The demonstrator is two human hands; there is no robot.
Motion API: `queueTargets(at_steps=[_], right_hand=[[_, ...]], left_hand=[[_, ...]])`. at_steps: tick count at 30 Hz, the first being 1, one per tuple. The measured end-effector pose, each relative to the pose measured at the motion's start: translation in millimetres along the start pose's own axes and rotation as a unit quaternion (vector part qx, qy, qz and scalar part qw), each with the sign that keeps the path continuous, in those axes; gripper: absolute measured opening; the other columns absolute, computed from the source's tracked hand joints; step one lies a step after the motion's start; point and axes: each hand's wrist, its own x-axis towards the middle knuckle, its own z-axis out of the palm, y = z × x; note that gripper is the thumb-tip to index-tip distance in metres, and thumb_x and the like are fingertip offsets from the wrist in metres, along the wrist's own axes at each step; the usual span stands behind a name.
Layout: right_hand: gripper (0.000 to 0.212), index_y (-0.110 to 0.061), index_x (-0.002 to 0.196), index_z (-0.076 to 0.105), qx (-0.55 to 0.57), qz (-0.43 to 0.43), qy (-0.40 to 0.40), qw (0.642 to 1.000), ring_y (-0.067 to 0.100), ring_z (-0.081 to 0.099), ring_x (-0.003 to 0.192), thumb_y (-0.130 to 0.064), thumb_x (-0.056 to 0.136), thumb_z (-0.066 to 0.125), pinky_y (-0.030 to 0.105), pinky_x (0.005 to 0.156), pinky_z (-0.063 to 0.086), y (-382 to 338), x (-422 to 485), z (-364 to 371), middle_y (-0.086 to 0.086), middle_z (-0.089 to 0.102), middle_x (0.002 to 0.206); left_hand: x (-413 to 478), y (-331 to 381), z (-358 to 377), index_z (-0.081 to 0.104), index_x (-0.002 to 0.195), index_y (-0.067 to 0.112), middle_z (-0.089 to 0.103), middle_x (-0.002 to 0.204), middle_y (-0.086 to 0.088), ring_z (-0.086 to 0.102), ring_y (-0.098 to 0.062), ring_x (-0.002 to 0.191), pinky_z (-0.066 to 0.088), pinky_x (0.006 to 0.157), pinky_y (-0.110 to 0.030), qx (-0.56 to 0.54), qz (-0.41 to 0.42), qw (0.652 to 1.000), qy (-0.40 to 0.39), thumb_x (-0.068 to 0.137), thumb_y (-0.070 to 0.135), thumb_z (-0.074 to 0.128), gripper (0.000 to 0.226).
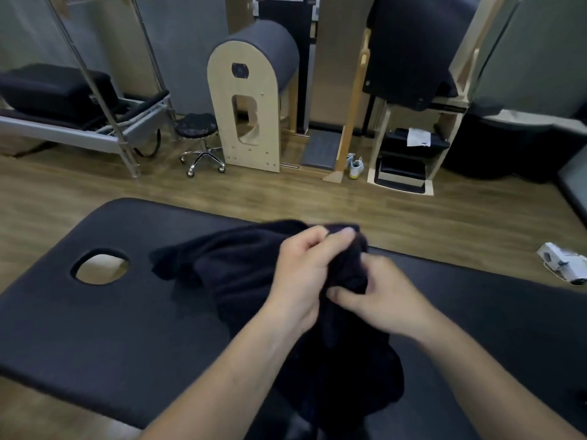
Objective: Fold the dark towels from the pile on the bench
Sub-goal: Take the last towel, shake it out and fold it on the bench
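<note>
A dark towel (241, 265) is bunched in the middle of the view, over the black padded bench (111, 328). My left hand (301, 274) grips the towel's upper edge, fingers curled round the fabric. Just to its right and a little lower, my right hand (378, 296) pinches a fold of the same towel. The rest of the cloth hangs down between my forearms toward the near edge, and part of it trails left onto the bench top. No separate pile of towels shows in this view.
The bench has an oval face hole (100, 266) at its left end. Beyond it lies wooden floor, then a rolling stool (198, 138), a wooden barrel-shaped apparatus (251, 103) and racks along the wall. A white device (563, 266) lies on the floor at right.
</note>
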Motion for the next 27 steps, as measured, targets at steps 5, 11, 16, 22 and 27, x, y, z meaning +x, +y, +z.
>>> queueTargets(at_steps=[5, 11, 16, 22, 27], right_hand=[[0.027, -0.009, 0.062, 0.049, -0.045, 0.047, -0.060, 0.996, 0.008, 0.048, 0.053, -0.034, 0.068, 0.057, 0.037, 0.053, 0.042, 10.4, -16.7, 20.0, -0.001, 0.054, 0.057], [0.031, -0.023, 0.059, 0.043, -0.114, 0.062, -0.349, 0.928, 0.020, 0.057, 0.085, -0.034, 0.078, 0.065, 0.034, 0.074, 0.049, 7.0, -55.0, 51.8, -0.008, 0.047, 0.075], [0.030, -0.020, 0.058, 0.043, -0.210, 0.164, -0.356, 0.896, 0.016, 0.051, 0.068, -0.027, 0.080, 0.063, 0.026, 0.049, 0.033, 32.0, -66.1, 29.9, -0.008, 0.046, 0.065], [0.054, -0.019, 0.074, 0.075, -0.025, 0.255, 0.127, 0.958, 0.010, 0.067, 0.079, -0.065, 0.089, 0.051, 0.027, 0.069, 0.048, 43.0, -43.2, -25.3, -0.007, 0.072, 0.075], [0.040, -0.018, 0.073, 0.075, 0.119, 0.200, -0.023, 0.972, 0.016, 0.070, 0.078, -0.053, 0.088, 0.062, 0.032, 0.077, 0.052, 27.6, -29.4, 7.7, 0.000, 0.076, 0.082]], left_hand=[[4.2, -48.1, -42.3, 0.063, 0.081, 0.001, 0.070, 0.073, -0.014, 0.070, -0.023, 0.058, 0.058, 0.054, -0.030, -0.293, -0.225, 0.914, 0.168, 0.094, -0.002, 0.045, 0.023], [-0.7, -84.7, -74.0, 0.061, 0.077, 0.001, 0.062, 0.061, -0.011, 0.060, -0.026, 0.057, 0.052, 0.050, -0.028, -0.222, -0.304, 0.903, 0.209, 0.088, 0.001, 0.039, 0.025], [21.9, -65.4, -92.9, 0.071, 0.109, 0.004, 0.076, 0.080, -0.014, 0.071, -0.030, 0.081, 0.055, 0.071, -0.039, -0.242, -0.250, 0.919, 0.183, 0.096, 0.020, 0.054, 0.027], [0.7, -12.8, -36.8, 0.079, 0.086, 0.016, 0.075, 0.083, -0.005, 0.070, -0.017, 0.073, 0.056, 0.073, -0.027, -0.049, -0.174, 0.978, -0.106, 0.079, 0.000, 0.061, 0.025], [-35.8, -63.2, -13.9, 0.080, 0.095, 0.020, 0.077, 0.097, -0.004, 0.068, -0.007, 0.094, 0.048, 0.087, -0.013, 0.194, -0.232, 0.903, -0.306, 0.082, 0.006, 0.070, 0.021]])
